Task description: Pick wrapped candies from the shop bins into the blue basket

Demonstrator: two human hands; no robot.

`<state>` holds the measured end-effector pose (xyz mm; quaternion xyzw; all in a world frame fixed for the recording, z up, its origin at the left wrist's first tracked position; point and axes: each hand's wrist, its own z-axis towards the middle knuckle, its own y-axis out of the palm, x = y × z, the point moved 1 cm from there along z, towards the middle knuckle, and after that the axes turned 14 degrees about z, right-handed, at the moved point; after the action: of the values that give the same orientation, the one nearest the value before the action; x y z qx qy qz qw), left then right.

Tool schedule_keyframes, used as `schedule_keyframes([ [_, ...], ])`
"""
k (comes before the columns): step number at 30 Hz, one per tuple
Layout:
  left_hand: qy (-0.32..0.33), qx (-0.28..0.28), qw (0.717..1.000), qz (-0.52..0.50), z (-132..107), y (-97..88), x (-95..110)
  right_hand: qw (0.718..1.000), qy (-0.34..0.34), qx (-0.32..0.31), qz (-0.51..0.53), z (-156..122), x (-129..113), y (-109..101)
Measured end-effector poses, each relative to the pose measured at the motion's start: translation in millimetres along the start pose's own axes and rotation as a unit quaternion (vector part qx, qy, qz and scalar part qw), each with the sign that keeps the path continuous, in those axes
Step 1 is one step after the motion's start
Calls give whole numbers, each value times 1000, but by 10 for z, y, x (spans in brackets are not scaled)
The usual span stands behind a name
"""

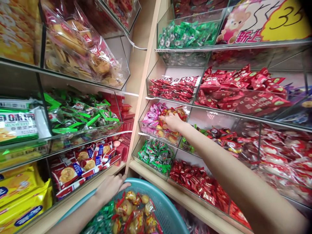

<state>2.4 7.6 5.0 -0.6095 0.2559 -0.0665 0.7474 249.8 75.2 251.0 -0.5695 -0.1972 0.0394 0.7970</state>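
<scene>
My left hand [110,188] is closed over the rim of a teal plastic basket [168,198], at its far left edge. Inside the basket lie gold candies in clear and red wrappers [136,214], with green-wrapped candies [101,219] to their left. My right hand [172,122] reaches into a clear shelf bin [143,126], its fingers stretched down among the candies. Pink-wrapped candies [154,113] fill the bin's left side, and gold candies in red wrappers [181,112] lie around the hand. The fingertips are partly hidden, and nothing shows clearly between them.
Clear bins of green candies [156,156] and red candies [195,182] lie below the right hand. Red packets [243,87] fill bins above. A wooden post [143,71] divides the shelves. Biscuit packs [87,162] and yellow packages [24,198] stand at left.
</scene>
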Motion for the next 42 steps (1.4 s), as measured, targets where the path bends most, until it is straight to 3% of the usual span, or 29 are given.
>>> schedule_keyframes([
  [6,-7,-1,1000,-9,-4,0,-19,1000,4,18,-17,37,97,44],
  [19,-4,7,1000,3,1,-9,1,989,-92,83,-87,-171,25,-67],
  [24,-1,14,1000,3,-10,-15,8,992,-89,65,-60,-212,46,-63],
  [32,2,13,1000,10,-15,-20,9,987,-32,61,144,-168,80,10],
  [37,11,10,1000,9,-12,-27,6,938,-2,66,339,-147,97,-13],
  [42,6,12,1000,11,-5,-29,-1,882,15,111,457,-195,98,-85],
])
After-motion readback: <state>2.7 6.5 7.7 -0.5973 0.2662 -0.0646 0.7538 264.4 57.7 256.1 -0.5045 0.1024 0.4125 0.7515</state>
